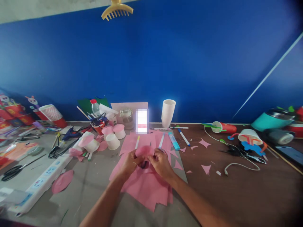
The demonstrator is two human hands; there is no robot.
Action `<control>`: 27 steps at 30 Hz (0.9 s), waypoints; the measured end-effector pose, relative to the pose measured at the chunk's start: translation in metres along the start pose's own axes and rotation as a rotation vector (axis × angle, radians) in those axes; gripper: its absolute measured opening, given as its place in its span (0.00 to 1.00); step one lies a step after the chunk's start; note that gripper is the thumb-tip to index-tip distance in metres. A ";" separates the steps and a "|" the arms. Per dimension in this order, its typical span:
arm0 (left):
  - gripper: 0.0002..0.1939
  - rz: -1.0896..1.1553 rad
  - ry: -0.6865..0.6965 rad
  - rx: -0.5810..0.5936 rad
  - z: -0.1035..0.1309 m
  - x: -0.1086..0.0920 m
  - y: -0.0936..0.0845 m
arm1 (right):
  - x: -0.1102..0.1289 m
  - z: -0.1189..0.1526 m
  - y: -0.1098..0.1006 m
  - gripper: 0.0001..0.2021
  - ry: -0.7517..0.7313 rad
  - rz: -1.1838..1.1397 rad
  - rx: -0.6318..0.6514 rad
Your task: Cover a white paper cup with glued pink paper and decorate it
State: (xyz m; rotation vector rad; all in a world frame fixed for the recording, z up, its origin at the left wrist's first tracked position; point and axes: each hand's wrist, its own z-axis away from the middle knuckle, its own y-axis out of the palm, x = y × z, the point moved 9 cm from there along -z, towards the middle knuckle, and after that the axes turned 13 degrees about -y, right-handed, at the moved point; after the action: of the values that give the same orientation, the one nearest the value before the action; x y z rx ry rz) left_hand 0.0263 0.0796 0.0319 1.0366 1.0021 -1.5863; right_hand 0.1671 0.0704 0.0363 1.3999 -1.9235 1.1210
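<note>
Between my two hands is a rounded piece of pink paper (145,151), gripped at its left edge by my left hand (129,163). My right hand (163,162) pinches the same piece from the right, its fingertips near the lower edge. Something dark shows just under the piece, too hidden to name. Beneath both hands lie overlapping pink paper sheets (144,189) with cut edges. Behind the hands rest a yellow-tipped marker (137,142) and a white marker (162,140).
Pink-topped paper cups (112,142) stand left of the sheets. A power strip (42,183), a glue gun (71,133) and scissors (14,172) lie further left. A white cup stack (168,113) stands by the blue wall. Pink scraps (206,169) and a white cable (241,163) lie right.
</note>
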 end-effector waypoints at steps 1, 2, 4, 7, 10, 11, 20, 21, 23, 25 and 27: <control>0.12 0.017 0.000 -0.004 0.000 0.000 -0.001 | 0.000 0.000 0.001 0.13 0.003 -0.002 0.008; 0.12 0.028 0.000 -0.007 0.000 0.000 -0.001 | 0.000 0.000 0.001 0.13 0.006 -0.003 0.013; 0.13 0.023 0.001 -0.010 0.001 -0.002 -0.001 | -0.001 -0.001 0.001 0.12 0.016 -0.002 0.014; 0.13 -0.039 -0.016 -0.010 0.003 -0.002 0.000 | -0.003 -0.001 0.001 0.13 0.026 0.001 0.012; 0.11 -0.094 -0.005 -0.012 0.003 -0.002 0.000 | -0.003 -0.001 0.001 0.12 0.025 0.000 0.016; 0.10 -0.105 0.007 -0.010 0.003 -0.003 0.000 | -0.003 -0.001 0.001 0.12 0.023 -0.001 0.018; 0.10 -0.162 0.013 0.001 -0.003 0.004 -0.003 | -0.002 -0.001 0.001 0.15 0.007 0.012 0.023; 0.11 -0.170 0.013 -0.001 -0.003 0.004 -0.003 | -0.002 -0.001 0.001 0.15 0.006 0.014 0.024; 0.13 -0.184 0.009 -0.003 -0.002 0.003 -0.003 | -0.001 -0.002 0.001 0.15 0.003 0.017 0.026; 0.13 -0.201 -0.004 -0.005 0.000 0.001 -0.003 | -0.001 -0.002 0.001 0.15 0.000 0.020 0.028; 0.13 -0.211 -0.009 -0.010 0.001 -0.001 -0.003 | 0.000 -0.002 0.001 0.16 -0.002 0.027 0.027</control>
State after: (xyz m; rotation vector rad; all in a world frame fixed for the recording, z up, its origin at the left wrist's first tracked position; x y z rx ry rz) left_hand 0.0235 0.0793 0.0333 0.9408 1.1425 -1.7519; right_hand 0.1664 0.0721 0.0367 1.3938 -1.9414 1.1619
